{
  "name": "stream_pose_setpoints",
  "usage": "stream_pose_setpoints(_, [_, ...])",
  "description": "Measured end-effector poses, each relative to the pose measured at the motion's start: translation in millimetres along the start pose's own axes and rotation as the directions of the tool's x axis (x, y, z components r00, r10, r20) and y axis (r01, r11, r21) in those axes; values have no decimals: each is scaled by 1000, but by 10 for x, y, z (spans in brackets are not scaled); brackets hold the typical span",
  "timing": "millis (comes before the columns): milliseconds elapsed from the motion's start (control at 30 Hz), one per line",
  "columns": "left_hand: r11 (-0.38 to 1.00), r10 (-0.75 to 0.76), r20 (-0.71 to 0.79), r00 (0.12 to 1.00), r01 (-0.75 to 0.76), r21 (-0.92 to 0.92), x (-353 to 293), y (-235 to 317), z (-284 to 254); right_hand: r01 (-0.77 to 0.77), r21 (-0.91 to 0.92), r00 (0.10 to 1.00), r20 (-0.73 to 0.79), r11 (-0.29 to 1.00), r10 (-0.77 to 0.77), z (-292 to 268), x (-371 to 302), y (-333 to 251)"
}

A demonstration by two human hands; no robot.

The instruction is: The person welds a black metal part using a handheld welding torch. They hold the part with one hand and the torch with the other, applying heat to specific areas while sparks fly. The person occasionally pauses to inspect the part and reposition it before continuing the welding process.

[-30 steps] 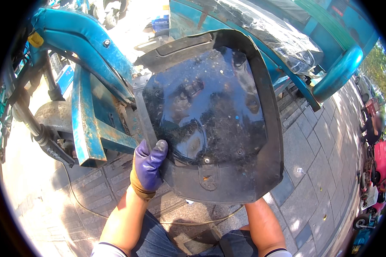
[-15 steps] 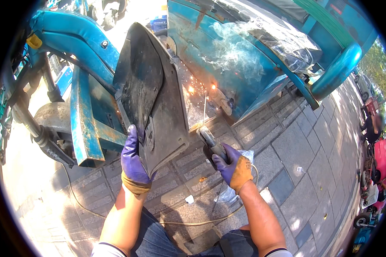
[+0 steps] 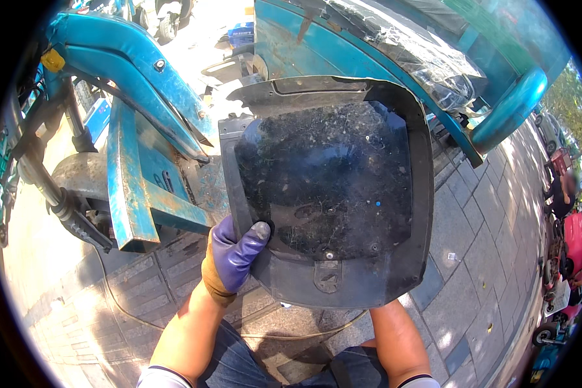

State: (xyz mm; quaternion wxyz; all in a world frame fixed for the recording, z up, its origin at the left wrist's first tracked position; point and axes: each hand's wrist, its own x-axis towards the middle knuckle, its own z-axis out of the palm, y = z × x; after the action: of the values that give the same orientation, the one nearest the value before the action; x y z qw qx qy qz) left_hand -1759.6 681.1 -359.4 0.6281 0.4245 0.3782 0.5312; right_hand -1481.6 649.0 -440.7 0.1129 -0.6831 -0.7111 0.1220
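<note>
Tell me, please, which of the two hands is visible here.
The left hand, gloved in purple and tan, gripping the black shield near its lower-left corner; the right hand is hidden behind it, with only the right forearm showing.

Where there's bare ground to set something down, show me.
Mostly bare paving stretches right of the black plastic panel toward the pink vehicle; a white scrap lies there. Left of the left hand is crowded: teal steel frame, tyre.

Parked car (image 3: 549, 134), green foliage (image 3: 573, 97) (right)
</note>
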Motion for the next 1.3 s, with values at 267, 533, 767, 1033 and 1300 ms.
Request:
stream_pose_setpoints(267, [945, -113, -153, 982, 59, -322, 149, 35, -26, -2, 134, 1000, -11, 991, 3, -199, 27, -253])
stream_pose_setpoints(533, [706, -206, -155, 966, 37, -707, 239, 99, -92, -111, 414, 975, -128, 904, 179, -144, 102, -328])
stream_pose_setpoints(767, [766, -204, -164, 965, 53, -641, 231, 67, -72, -197, 500, 966, -48, 843, 255, -159, 110, -328])
stream_pose_setpoints(1033, [996, -16, -11, 1000, 14, -91, 41, -25, -5, -3, 241, 996, -88, 971, 25, -108, 18, -167])
stream_pose_setpoints(1300, [883, -76, -103, 992, 18, -469, 237, -102, -155, -28, 487, 997, -54, 873, 62, -222, -128, -204])
